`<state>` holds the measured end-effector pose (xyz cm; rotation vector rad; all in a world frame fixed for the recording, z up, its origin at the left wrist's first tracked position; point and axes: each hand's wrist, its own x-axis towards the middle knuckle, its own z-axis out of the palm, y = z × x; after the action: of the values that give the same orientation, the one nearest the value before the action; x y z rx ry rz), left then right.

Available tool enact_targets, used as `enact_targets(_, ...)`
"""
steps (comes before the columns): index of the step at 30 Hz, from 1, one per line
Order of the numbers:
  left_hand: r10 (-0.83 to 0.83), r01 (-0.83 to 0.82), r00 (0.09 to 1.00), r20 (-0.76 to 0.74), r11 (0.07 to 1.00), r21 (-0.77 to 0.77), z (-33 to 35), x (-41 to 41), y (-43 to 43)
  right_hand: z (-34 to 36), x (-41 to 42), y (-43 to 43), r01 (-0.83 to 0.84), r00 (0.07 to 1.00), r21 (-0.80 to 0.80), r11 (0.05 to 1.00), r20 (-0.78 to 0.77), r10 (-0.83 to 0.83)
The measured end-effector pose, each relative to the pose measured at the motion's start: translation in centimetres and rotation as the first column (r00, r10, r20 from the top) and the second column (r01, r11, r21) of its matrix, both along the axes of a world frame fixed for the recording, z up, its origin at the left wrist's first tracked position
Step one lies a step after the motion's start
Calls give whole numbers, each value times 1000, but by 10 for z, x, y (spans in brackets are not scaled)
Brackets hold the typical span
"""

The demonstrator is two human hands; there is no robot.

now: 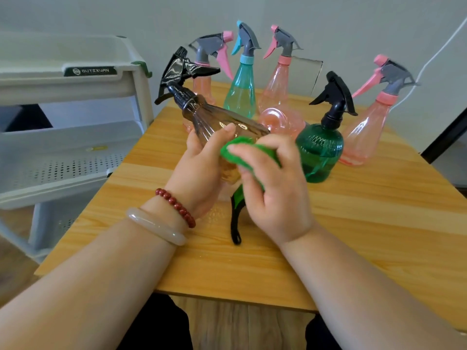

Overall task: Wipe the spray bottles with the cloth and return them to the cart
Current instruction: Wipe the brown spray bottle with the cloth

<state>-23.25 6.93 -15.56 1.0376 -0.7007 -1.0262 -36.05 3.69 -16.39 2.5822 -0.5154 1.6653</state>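
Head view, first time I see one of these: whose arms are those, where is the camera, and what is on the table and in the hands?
The camera sits on a person's head, looking down at their own bare arms. The left hand holds a tilted brown spray bottle; the right hand presses a green cloth against it. On the wooden table stand a dark green bottle, a teal bottle and several pink ones. A white cart stands at the left.

- Cart (pixel 75 102): left of table (pixel 353 223).
- Spray bottles (pixel 241 79): standing in an arc along table's far side.
- Held bottle (pixel 217 122): tilted, before the arc.
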Motion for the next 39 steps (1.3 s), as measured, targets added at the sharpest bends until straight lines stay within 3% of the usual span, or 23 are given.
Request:
enact_targets(4,-117,113,987,-106,992,-48,-1,0,1,2,2,-7,135,950,274,952,237,-203)
enact_targets(9,-188,181,979,-84,980,-85,4,-2,2,3,-4,-5,-127,945,656,744,308,-110)
enact_targets(12,-124,132,987,102,988,-75,5,-4,6,5,-3,-2,-149,938,558,817,340,-61)
enact_targets(15,-77,85,991,111,994,-72,4,-5,8,7,-4,-4,-134,936,423,896,352,-26)
enact_targets(20,-91,100,992,88,990,-101,5,-8,9,5,0,3,-164,980,234,958,150,131)
enact_targets(23,-111,108,994,-20,989,-100,8,-2,10,4,2,-3,-93,973,327,941,228,17)
enact_targets(26,-127,121,990,-66,989,-83,9,-2,9,2,0,-12,-89,930,521,849,350,-117)
enact_targets(28,-139,133,987,-76,988,-77,9,-5,7,3,-1,-6,-98,945,429,898,323,-51)
enact_targets(31,-139,134,987,-75,989,-65,8,-3,6,3,2,2,-165,980,167,972,137,143)
enact_targets(34,-144,140,988,-50,988,-70,7,-2,8,2,4,-3,-117,980,241,964,186,72)
enact_targets(37,-136,132,989,-54,989,-67,6,-4,7,2,1,-7,-85,945,490,868,317,-87)
enact_targets(39,-134,131,990,-44,989,-67,6,-4,7,3,0,-6,-115,944,519,847,324,-70)
